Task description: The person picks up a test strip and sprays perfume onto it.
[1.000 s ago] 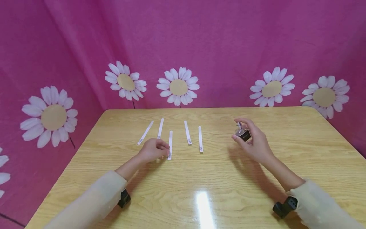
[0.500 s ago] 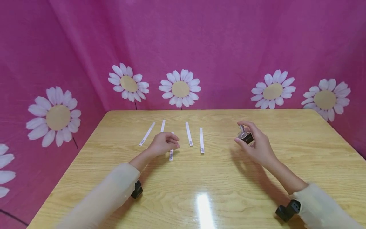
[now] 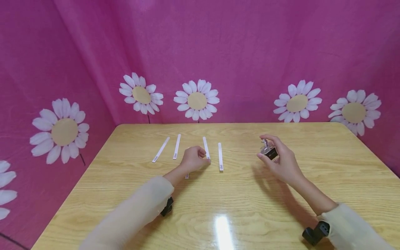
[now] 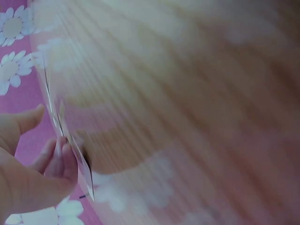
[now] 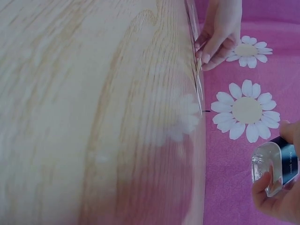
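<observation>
Clear glass forms the small spray bottle with a black label point(image 3: 270, 152), held right of centre in the frame and raised off the pale wood-grain tabletop point(image 3: 250, 201). The fingers of the right hand point(image 3: 283, 159) grasp it, the index finger up at the sprayer and the thumb at its lower left side.

The left hand point(image 3: 192, 159) is near the middle of the frame, its fingers bent beside the lower end of a slim white paper strip with dark print point(image 3: 206, 146); the wrist views are dim and slanted there, so I cannot tell whether they pinch it or merely touch it.

A similar strip point(image 3: 220, 157) lies just to its right, two more white strips point(image 3: 176, 146) lie towards the left, and a partly hidden strip point(image 3: 186, 176) pokes out below the left wrist. A magenta cloth with white daisies point(image 3: 243, 52) fills the upper frame.
</observation>
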A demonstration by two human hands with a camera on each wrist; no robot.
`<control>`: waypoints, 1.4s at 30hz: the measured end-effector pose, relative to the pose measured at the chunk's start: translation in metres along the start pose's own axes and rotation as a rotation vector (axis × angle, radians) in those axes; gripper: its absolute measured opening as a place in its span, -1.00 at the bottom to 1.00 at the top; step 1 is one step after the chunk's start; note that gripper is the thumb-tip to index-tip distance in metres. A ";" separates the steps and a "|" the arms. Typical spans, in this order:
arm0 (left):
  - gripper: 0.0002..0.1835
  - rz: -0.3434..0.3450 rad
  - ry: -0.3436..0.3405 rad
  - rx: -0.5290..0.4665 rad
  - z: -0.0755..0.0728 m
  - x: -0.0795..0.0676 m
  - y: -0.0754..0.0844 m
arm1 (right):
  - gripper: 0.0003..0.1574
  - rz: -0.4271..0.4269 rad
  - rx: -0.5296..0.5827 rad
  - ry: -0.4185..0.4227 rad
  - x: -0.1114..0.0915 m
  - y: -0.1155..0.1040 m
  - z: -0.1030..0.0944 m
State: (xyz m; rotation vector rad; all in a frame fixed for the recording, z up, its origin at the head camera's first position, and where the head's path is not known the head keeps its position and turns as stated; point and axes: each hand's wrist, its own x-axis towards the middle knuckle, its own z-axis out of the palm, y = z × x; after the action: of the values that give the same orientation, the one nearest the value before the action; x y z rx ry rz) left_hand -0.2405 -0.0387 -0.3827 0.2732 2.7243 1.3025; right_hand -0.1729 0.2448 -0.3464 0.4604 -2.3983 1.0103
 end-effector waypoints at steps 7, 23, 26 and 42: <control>-0.65 -0.051 0.067 0.115 0.010 0.000 0.011 | -0.31 0.000 0.005 -0.007 0.001 0.001 0.003; -0.79 -0.105 0.055 0.143 -0.007 0.007 0.005 | -0.31 0.010 -0.019 -0.016 0.001 0.003 0.002; -0.78 -0.114 0.040 0.173 -0.007 0.008 0.007 | -0.30 0.008 -0.016 -0.020 0.002 0.004 0.002; -0.90 -0.049 -0.019 0.146 -0.006 0.017 0.004 | -0.31 -0.007 -0.007 -0.009 0.001 0.003 0.005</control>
State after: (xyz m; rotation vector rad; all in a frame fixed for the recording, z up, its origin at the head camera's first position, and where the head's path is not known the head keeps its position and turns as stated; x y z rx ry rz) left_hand -0.2581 -0.0368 -0.3764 0.2277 2.7958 1.0846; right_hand -0.1766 0.2424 -0.3506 0.4716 -2.4056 0.9985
